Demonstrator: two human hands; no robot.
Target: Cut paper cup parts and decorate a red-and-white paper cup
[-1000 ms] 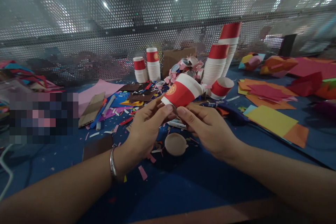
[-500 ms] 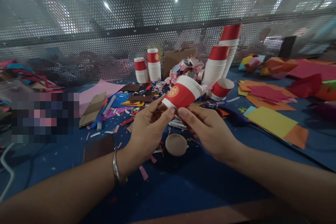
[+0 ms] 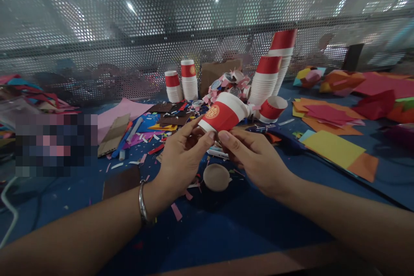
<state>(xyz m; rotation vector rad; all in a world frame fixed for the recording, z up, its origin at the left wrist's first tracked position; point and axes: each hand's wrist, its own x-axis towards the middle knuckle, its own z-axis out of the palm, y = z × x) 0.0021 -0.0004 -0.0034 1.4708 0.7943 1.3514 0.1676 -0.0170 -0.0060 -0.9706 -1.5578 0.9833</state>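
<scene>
A red and white paper cup with a gold emblem is held tilted between both hands, its wide rim toward the right. My left hand pinches it near the base, thumb on the near side. Close beside that thumb, my right hand grips the cup's lower side with thumb and fingers. Under the hands a round beige disc lies on the blue table. Another paper cup leans behind, to the right of the held one.
Stacks of paper cups stand at the back right, with smaller stacks left of centre. Paper scraps litter the table. Coloured paper sheets lie at right, pink paper at left. A perforated metal screen rises behind.
Very little differs. Both hands keep hold of the paper cup, which has shifted only slightly to the left in view.
</scene>
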